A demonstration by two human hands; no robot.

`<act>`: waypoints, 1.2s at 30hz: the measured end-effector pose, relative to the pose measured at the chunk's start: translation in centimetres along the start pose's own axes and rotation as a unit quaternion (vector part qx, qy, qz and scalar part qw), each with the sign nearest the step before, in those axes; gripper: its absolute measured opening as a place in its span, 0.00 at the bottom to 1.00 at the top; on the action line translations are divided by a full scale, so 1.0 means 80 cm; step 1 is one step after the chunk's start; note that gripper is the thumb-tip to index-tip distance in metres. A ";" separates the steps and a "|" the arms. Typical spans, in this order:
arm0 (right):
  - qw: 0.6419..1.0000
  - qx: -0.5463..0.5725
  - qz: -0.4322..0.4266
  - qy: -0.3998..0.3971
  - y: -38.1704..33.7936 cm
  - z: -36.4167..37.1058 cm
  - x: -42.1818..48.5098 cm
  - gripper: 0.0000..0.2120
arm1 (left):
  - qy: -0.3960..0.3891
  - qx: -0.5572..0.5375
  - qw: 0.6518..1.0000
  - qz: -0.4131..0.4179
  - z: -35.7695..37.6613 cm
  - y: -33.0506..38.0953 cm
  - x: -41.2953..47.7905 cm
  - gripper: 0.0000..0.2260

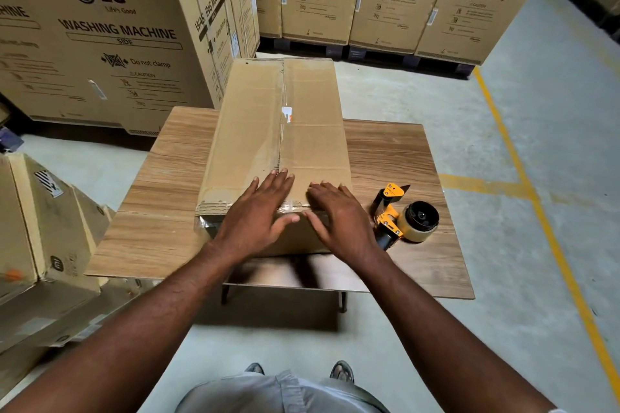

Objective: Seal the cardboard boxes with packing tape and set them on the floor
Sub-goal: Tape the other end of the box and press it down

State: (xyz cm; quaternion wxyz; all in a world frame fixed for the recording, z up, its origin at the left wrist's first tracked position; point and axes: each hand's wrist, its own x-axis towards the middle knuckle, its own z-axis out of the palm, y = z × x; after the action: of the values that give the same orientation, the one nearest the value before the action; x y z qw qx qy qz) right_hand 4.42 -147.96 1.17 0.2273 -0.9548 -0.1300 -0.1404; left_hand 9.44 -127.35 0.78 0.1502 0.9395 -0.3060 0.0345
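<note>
Now I press my left hand (265,208) and right hand (339,218), both flat and grasping nothing, on the taped near edge of the closed cardboard box (268,131) lying on the wood-grain table (161,211), beside the yellow tape dispenser (402,214).

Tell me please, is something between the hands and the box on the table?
Nothing visible. The left hand and right hand lie flat on the near end of the cardboard box; the tape dispenser sits apart, right of it.
</note>
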 end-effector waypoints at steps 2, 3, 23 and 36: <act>1.000 0.007 0.007 -0.010 -0.004 0.006 0.003 0.18 | 0.000 0.016 1.000 0.002 0.002 -0.002 0.000 0.33; 1.000 0.005 0.008 -0.016 -0.004 0.008 0.001 0.19 | -0.005 0.021 1.000 0.009 0.002 -0.002 0.000 0.33; 0.997 -0.027 0.069 -0.028 -0.060 0.031 0.026 0.29 | -0.008 0.002 1.000 -0.026 -0.024 -0.064 -0.040 0.35; 0.997 -0.006 0.065 -0.034 -0.099 0.051 0.038 0.30 | -0.020 -0.044 0.999 0.010 -0.032 -0.100 -0.051 0.29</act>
State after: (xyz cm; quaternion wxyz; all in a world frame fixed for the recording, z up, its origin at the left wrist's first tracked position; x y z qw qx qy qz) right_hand 5.63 -138.68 1.84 0.2255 -0.9668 -0.0747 -0.0940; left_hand 10.87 -118.09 0.48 0.1846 0.9293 -0.3199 0.0040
